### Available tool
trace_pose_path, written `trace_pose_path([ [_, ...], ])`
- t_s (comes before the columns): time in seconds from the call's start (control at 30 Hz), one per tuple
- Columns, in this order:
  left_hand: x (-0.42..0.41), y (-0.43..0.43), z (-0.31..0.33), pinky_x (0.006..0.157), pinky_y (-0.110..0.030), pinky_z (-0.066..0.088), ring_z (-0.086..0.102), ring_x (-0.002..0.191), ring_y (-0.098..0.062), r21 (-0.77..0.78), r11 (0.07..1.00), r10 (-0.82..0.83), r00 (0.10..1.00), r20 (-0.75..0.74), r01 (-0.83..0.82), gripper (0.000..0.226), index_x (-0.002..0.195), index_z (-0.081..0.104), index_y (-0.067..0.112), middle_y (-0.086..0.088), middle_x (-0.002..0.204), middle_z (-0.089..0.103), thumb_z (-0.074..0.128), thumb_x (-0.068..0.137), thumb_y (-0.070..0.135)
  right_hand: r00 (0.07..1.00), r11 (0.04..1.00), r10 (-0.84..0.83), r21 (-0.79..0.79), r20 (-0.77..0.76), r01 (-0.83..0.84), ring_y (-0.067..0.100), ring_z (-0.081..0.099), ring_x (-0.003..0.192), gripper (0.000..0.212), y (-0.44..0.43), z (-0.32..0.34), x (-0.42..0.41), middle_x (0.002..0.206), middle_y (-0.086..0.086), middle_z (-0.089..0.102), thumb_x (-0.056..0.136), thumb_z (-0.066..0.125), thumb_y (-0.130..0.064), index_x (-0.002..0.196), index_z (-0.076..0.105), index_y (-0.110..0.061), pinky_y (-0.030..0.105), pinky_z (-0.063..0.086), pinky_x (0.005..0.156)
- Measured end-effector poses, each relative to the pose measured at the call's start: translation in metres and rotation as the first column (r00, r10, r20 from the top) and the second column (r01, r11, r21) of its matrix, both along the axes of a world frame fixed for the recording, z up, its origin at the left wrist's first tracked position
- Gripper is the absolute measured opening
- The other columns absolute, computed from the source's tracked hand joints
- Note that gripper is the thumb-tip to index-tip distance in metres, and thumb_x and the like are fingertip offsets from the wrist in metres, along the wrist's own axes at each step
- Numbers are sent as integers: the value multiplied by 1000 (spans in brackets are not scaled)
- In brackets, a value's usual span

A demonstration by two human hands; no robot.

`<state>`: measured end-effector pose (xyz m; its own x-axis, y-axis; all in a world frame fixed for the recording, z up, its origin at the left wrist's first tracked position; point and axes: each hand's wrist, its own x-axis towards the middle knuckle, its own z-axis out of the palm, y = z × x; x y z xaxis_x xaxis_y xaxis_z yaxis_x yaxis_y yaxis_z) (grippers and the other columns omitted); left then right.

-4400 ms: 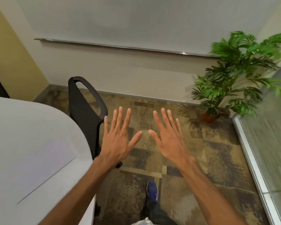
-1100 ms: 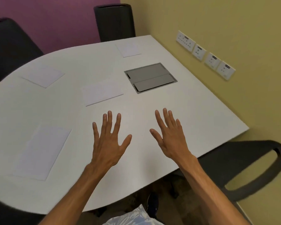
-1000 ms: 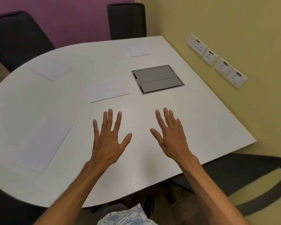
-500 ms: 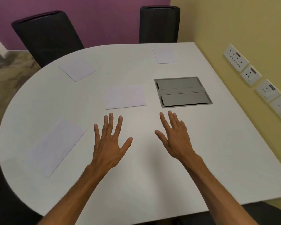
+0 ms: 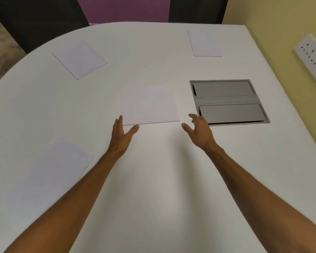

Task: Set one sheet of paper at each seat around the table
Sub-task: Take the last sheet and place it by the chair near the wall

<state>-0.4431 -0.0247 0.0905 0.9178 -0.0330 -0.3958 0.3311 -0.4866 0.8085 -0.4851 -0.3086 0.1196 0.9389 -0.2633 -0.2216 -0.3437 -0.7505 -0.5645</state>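
Note:
Several white paper sheets lie on the white table (image 5: 153, 179). One sheet or small stack (image 5: 149, 105) sits in the middle. Others lie at the far left (image 5: 79, 59), the far right (image 5: 205, 42) and the near left (image 5: 51, 172). My left hand (image 5: 121, 137) is open, fingertips at the middle sheet's near left corner. My right hand (image 5: 199, 132) is open too, fingers curled a little, just right of that sheet's near right corner and apart from it. Neither hand holds anything.
A grey cable hatch (image 5: 228, 102) is set into the table right of the middle sheet. Two black chairs (image 5: 38, 19) (image 5: 197, 8) stand at the far side. A yellow wall with a socket plate (image 5: 312, 56) runs along the right edge.
The view has closed in on the table. Both hands have reached forward from the bare tabletop to the near corners of the middle sheet.

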Motion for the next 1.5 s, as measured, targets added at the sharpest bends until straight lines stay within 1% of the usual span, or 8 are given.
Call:
trace_pose_path([
  [0.13,42,7,-37,121,-47,30,28,151,-31,2,990,142,979,-146,-144,88,160,21,19,-10,166,21,68,91,49,984,983,-156,80,-87,163,32,66,99,37,-12,-42,48,99,14,69,93,66,-28,123,63,-5,35,51,87],
  [0.37,102,8,-89,115,-47,39,45,137,-29,-163,863,410,851,-328,-478,82,152,36,14,-9,153,44,77,84,36,945,945,-288,116,-154,306,30,65,109,37,-20,-108,112,115,15,70,89,71,-26,121,66,-6,36,50,95],
  [0.67,152,2,-110,85,-40,61,68,82,-29,-5,826,534,785,-313,-564,39,108,67,-2,-17,106,72,82,76,14,848,857,-486,76,-212,510,34,73,84,29,-9,-127,164,98,17,73,80,79,-21,95,64,-1,38,60,78],
  [0.8,157,5,-115,86,-40,59,71,107,-37,100,847,526,794,-306,-522,44,112,70,-5,-22,114,73,85,75,11,780,768,-552,183,-295,614,36,72,73,26,-14,-133,167,98,21,72,75,80,-1,94,63,3,51,62,77],
  [0.93,150,9,-118,94,-40,57,69,111,-34,142,875,483,819,-310,-463,41,113,73,1,-16,118,73,86,76,11,765,736,-562,231,-316,636,35,72,87,29,-19,-142,163,101,21,71,69,75,7,97,68,7,47,61,81],
  [1.13,122,18,-119,92,-42,59,70,103,-30,-13,868,471,830,-300,-497,27,106,73,12,-12,117,73,82,81,8,792,706,-498,365,-352,607,26,53,65,16,-20,-136,134,77,16,64,78,68,5,68,66,-7,31,44,54],
  [1.3,98,22,-105,75,-34,59,70,95,-27,-163,821,479,816,-323,-547,31,112,71,9,-12,116,71,81,83,7,814,569,-489,593,-314,570,25,65,73,23,-15,-114,82,86,10,67,83,65,9,71,61,-10,32,60,55],
  [1.5,70,10,-71,66,-24,58,71,89,-17,-478,569,507,743,-437,-669,20,103,69,12,-8,108,73,78,86,6,775,421,-584,726,-242,543,28,67,82,10,-4,-89,11,95,15,67,86,66,7,86,64,-2,29,62,61],
])
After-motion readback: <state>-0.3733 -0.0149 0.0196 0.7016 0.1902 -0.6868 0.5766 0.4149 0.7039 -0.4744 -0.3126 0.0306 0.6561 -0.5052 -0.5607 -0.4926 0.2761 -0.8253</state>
